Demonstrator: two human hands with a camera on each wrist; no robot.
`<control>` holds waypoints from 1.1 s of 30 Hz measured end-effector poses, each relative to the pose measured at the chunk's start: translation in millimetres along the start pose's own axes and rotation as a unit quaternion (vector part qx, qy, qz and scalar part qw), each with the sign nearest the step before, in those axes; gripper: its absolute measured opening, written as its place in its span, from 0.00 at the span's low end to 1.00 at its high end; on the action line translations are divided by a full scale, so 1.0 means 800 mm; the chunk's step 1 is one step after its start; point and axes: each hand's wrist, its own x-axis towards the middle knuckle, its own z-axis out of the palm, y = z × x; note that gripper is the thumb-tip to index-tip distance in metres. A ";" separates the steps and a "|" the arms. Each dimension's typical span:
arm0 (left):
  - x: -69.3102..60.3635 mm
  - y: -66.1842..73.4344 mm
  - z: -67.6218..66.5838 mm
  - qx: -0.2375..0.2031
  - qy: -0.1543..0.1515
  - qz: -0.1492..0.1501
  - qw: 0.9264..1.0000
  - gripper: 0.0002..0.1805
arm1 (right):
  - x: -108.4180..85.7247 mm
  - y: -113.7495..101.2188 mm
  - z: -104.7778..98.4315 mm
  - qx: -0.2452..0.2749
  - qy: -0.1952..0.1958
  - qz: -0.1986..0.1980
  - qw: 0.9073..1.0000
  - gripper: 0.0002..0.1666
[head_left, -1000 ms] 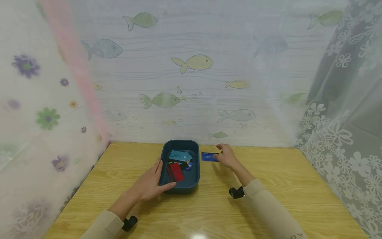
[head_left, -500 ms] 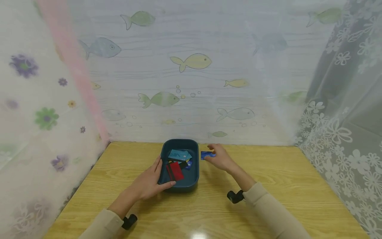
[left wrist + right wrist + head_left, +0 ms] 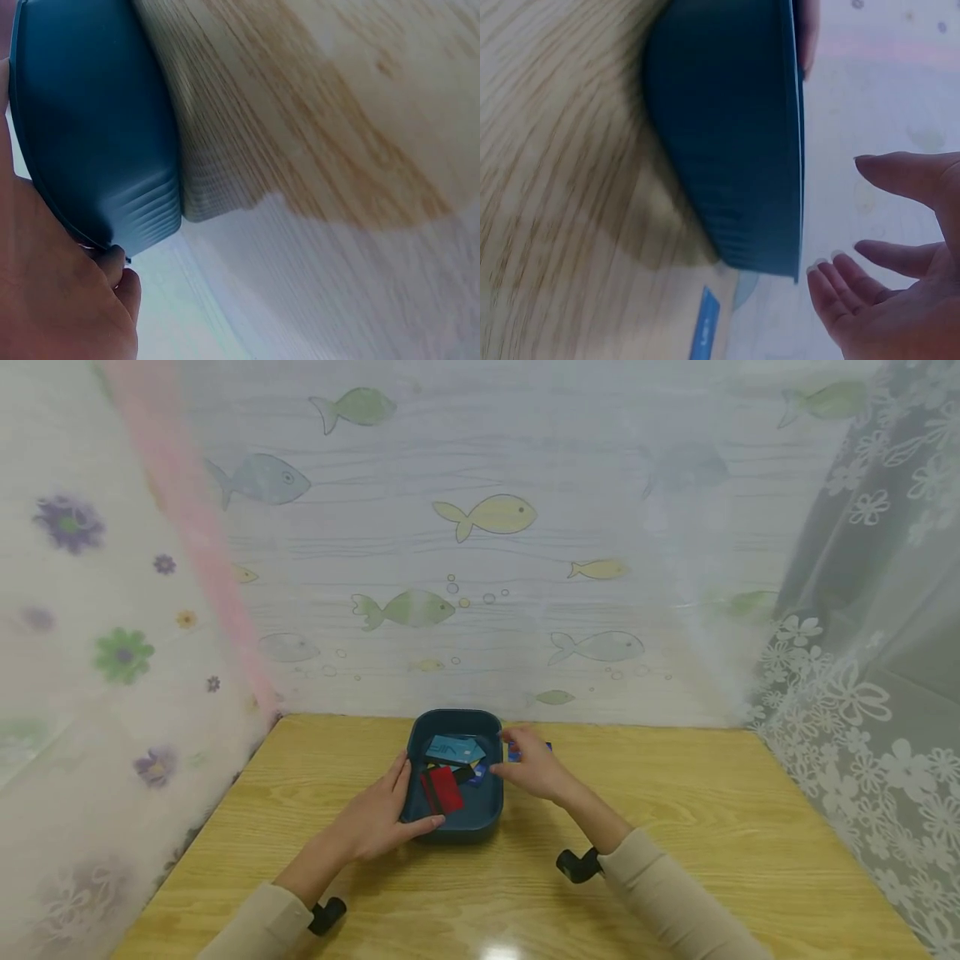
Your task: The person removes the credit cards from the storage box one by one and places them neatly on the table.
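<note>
A dark blue box (image 3: 476, 817) stands on the wooden table, holding several cards. Among these, a light-blue card (image 3: 450, 749) lies toward the back and a red card (image 3: 447, 790) with a dark stripe nearer the front. My left hand (image 3: 375, 817) holds the box at its near left corner, fingers along the outer side and thumb over the front rim. Over the right rim hovers my right hand (image 3: 536, 770), fingers parted and holding nothing; the right wrist view shows it apart from the box. A blue card (image 3: 705, 326) lies flat on the table, partly hidden by that hand in the head view.
The wooden table (image 3: 660, 793) reaches back to a curtain (image 3: 480, 560) printed with fish. Flowered sheeting hangs along the left (image 3: 120, 710) and right (image 3: 862, 735) sides. Black wrist cameras sit by both sleeves.
My right hand has moved left from over the blue card to the box's right rim. The blue card stays on the table. My left hand and the box keep their places.
</note>
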 end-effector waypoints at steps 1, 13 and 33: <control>0.000 0.000 0.000 -0.001 0.000 0.000 1.000 0.68 | 0.000 -0.002 0.001 0.002 -0.004 0.000 1.000 0.33; -0.003 0.003 -0.004 -0.005 -0.001 -0.001 1.000 0.67 | 0.003 -0.014 0.026 0.003 -0.049 -0.041 0.998 0.35; -0.004 0.005 -0.005 -0.006 -0.008 0.002 1.000 0.65 | 0.021 -0.039 0.086 -0.077 -0.082 -0.011 0.994 0.37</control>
